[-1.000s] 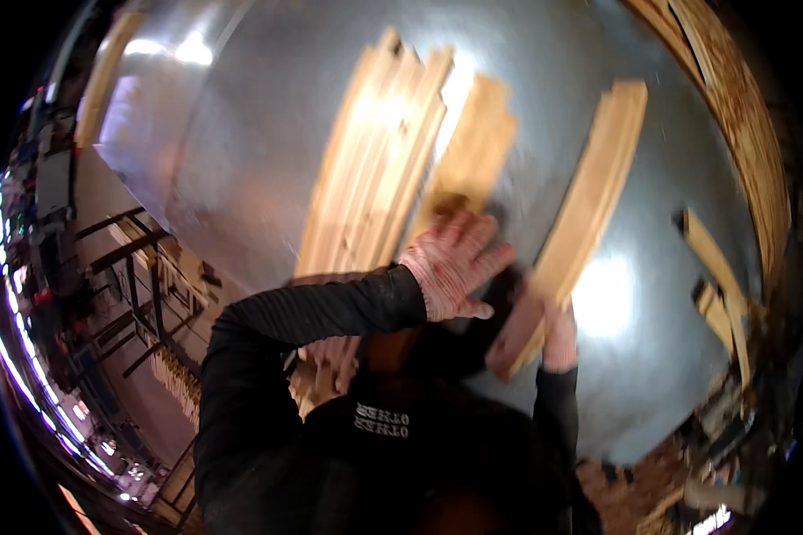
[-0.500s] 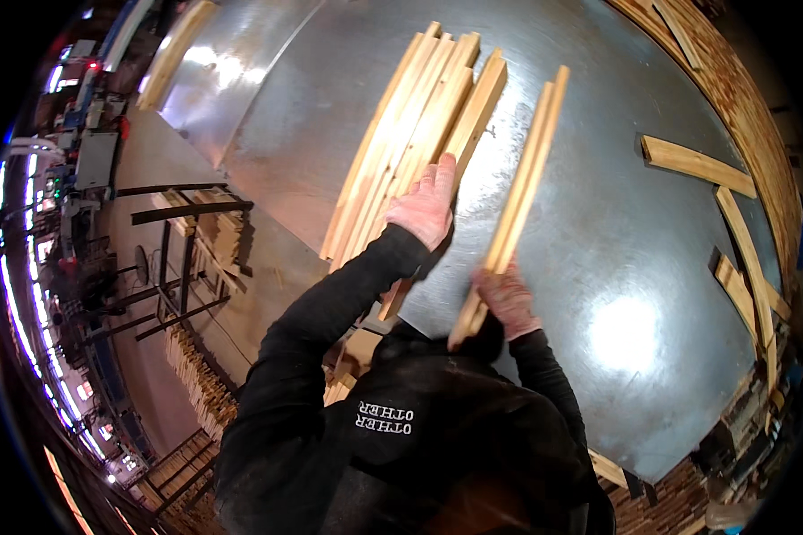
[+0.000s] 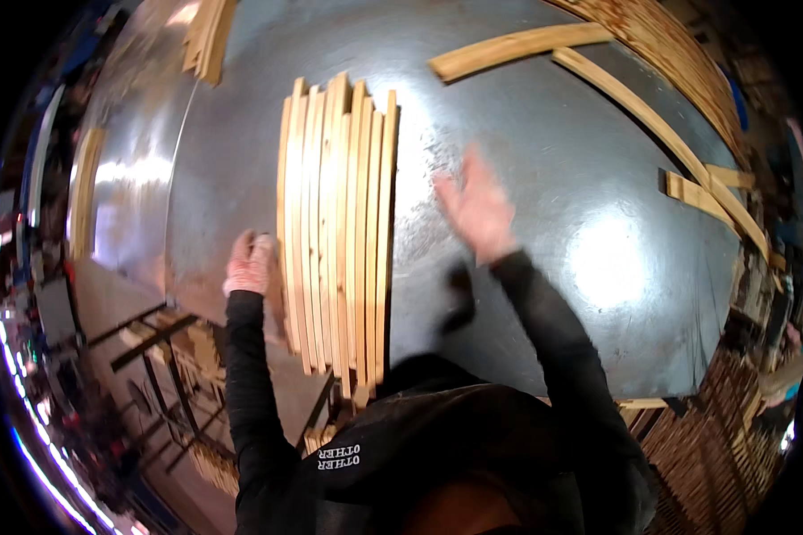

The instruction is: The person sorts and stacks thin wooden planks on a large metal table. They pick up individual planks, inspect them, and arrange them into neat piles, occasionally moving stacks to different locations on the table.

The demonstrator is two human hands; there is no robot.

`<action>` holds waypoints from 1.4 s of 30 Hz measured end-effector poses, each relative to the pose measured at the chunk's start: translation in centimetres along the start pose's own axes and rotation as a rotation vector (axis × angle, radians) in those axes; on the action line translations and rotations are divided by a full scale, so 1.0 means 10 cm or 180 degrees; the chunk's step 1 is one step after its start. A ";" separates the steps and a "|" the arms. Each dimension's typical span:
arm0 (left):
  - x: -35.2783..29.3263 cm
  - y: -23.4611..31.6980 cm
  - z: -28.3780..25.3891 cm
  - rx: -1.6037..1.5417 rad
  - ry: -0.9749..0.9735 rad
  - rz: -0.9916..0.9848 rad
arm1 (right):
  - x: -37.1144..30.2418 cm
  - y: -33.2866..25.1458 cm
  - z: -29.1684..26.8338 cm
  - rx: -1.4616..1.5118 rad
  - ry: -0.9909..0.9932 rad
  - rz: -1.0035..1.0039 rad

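Light wooden strips (image 3: pixel 335 223) lie side by side in a tight row on the grey metal table, long sides together and ends uneven. My left hand (image 3: pixel 248 261) is at the row's left side, close to the outermost strip; its fingers point away from me and it holds nothing. Whether it touches the wood I cannot tell. To the right of the row, over bare metal, my right hand (image 3: pixel 477 205) is open with fingers and thumb apart. It is empty and smeared by motion.
Curved loose strips (image 3: pixel 651 116) lie at the table's far right, near a wooden board (image 3: pixel 660 53) along the edge. More strips (image 3: pixel 210 40) rest at the far left, with another piece (image 3: pixel 86 192) at the left edge. A dark metal rack (image 3: pixel 165 357) with wood stands below on the left.
My right hand has let go of its two strips and moved away from the row, which now stands straighter. My left hand has gone from on top of the strips to their left side.
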State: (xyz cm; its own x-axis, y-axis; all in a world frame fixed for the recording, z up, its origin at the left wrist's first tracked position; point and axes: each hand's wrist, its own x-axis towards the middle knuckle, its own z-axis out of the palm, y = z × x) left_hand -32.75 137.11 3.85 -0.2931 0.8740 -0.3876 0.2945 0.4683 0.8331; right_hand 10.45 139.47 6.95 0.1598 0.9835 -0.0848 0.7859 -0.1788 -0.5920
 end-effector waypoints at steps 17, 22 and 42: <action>4.23 1.87 0.49 0.6734 0.3033 0.0811 | 3.67 0.10 0.11 -0.2363 -0.0065 -0.1350; 4.24 1.95 0.92 0.5704 0.2213 0.1427 | 3.19 0.61 -0.39 -0.2968 0.0087 0.0277; -0.97 1.68 1.69 -0.2493 -0.1790 0.0321 | 0.80 -1.20 -0.76 0.3105 -0.2109 -0.0458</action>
State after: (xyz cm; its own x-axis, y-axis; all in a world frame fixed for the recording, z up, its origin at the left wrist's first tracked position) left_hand -9.58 138.65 14.95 0.2381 0.9351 -0.2626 -0.4545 0.3462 0.8207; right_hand 6.80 149.29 19.46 -0.4583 0.8670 -0.1959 -0.0616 -0.2508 -0.9661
